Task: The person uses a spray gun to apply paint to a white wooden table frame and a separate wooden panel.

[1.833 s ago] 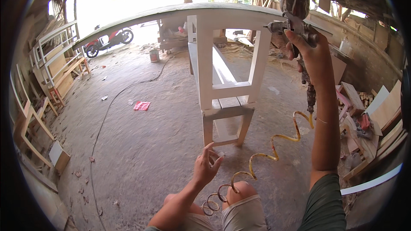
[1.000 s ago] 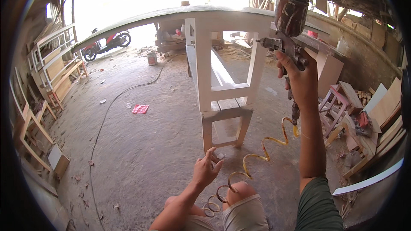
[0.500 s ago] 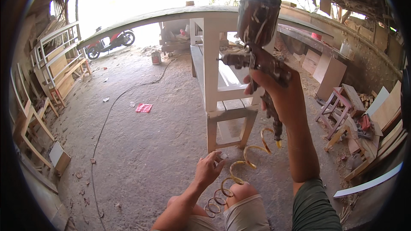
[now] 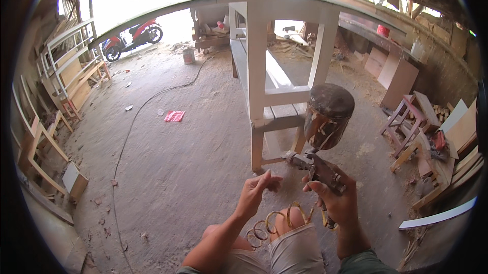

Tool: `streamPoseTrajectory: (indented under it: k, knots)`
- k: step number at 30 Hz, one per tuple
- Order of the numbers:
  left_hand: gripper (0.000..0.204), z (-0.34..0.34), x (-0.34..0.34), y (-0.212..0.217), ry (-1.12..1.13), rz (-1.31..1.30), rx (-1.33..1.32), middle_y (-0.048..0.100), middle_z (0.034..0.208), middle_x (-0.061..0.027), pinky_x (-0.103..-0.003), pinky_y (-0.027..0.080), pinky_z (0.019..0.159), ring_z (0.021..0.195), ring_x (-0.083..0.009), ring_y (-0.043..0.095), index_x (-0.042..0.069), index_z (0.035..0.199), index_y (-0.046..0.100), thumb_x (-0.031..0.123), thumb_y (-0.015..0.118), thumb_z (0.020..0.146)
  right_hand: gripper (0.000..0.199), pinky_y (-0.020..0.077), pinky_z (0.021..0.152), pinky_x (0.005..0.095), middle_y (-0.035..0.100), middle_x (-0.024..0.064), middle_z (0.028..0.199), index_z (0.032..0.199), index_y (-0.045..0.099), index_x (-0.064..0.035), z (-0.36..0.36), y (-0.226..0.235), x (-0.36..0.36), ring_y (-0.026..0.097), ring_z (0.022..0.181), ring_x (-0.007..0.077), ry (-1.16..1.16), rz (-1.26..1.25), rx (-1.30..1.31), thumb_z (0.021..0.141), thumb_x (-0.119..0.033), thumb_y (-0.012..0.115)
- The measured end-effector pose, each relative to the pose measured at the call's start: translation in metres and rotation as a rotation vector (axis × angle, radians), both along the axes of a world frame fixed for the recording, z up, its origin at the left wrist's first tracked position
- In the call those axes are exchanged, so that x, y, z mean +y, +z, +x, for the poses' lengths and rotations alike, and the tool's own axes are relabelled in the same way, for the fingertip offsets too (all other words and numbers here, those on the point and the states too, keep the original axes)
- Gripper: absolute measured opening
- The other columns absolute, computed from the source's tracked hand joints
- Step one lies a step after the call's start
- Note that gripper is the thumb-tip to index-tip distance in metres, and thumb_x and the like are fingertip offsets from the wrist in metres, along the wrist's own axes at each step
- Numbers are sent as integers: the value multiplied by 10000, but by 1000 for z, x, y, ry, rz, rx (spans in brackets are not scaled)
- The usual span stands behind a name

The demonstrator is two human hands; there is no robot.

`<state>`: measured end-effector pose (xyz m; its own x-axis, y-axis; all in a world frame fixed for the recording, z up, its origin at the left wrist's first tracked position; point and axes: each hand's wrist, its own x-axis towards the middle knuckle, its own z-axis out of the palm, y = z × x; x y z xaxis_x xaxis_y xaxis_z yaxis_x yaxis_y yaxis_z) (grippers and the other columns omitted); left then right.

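My right hand (image 4: 333, 195) is closed round the handle of a stained paint spray gun (image 4: 317, 170), its nozzle pointing left. On top of the gun sits a dark, paint-streaked cup (image 4: 329, 121). A coiled yellowish air hose (image 4: 292, 215) runs from below the handle across my knees. To the left of the gun, apart from it, my left hand (image 4: 254, 192) has its fingers curled in; whether anything is in them is hidden. Just ahead stands a white-painted wooden frame (image 4: 257, 60) with slatted boards, under a long tabletop (image 4: 203, 2).
A dark cable (image 4: 133, 121) snakes over the dusty floor near a red wrapper (image 4: 174, 116). Wooden frames (image 4: 66, 81) lean at the left. A small stool (image 4: 404, 119) and wood scraps crowd the right. Farther back are a can (image 4: 188, 56) and a motorbike (image 4: 133, 39).
My right hand has brought the spray gun down from in front of the tabletop to near my knees. My left hand has shifted slightly up and right, its fingers curling in.
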<state>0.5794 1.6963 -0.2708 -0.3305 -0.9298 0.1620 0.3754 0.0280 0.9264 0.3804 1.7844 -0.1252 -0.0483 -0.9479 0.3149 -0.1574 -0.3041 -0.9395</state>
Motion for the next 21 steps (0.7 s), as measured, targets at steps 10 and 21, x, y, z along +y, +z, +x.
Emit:
streamPoseTrajectory:
  k: [10,21]
  knots:
    - [458,-2,5,-2,-88,170,395,736,999,-169,-360,516,847,902,-218,677,-51,1079,700,367,514,1106,521,551,840,278,769,116,1020,1419,581,2,3,-49,7,705,931,121,110,127,-4,935,-55,766]
    - [446,-4,7,1,-71,274,308,729,986,-144,-350,522,838,888,-205,676,-77,1100,697,333,522,1105,505,553,773,268,763,106,996,1414,584,-2,-2,-58,6,710,870,125,29,190,30,944,-65,759]
